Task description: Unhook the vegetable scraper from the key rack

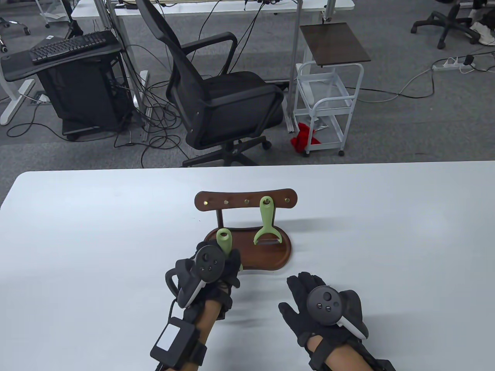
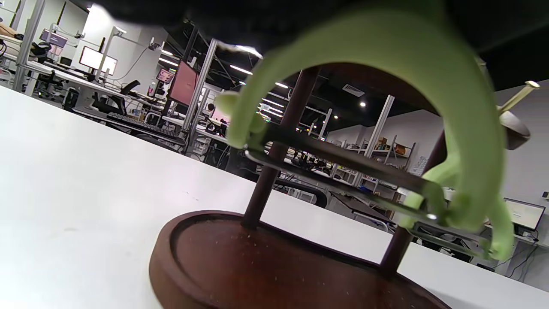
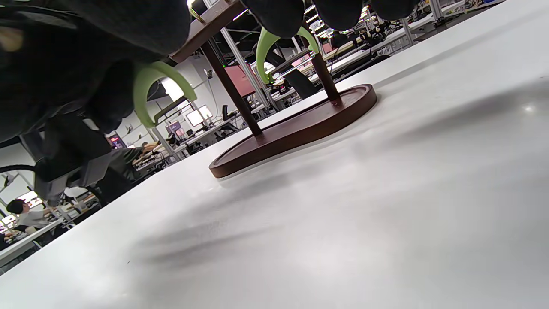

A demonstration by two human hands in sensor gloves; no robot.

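Green scraper (image 1: pixel 223 239) off the hooks, gripped in left hand (image 1: pixel 210 270); second scraper (image 1: pixel 267 222) hangs on rack.
Left hand holds it over the left end of the wooden key rack (image 1: pixel 246 199) base, handle loop up; blade shows in left wrist view. Second green scraper hangs from the fourth hook, just right. Right hand (image 1: pixel 321 305) lies flat, fingers spread, on white bench (image 1: pixel 386 251), holding nothing, near the base.
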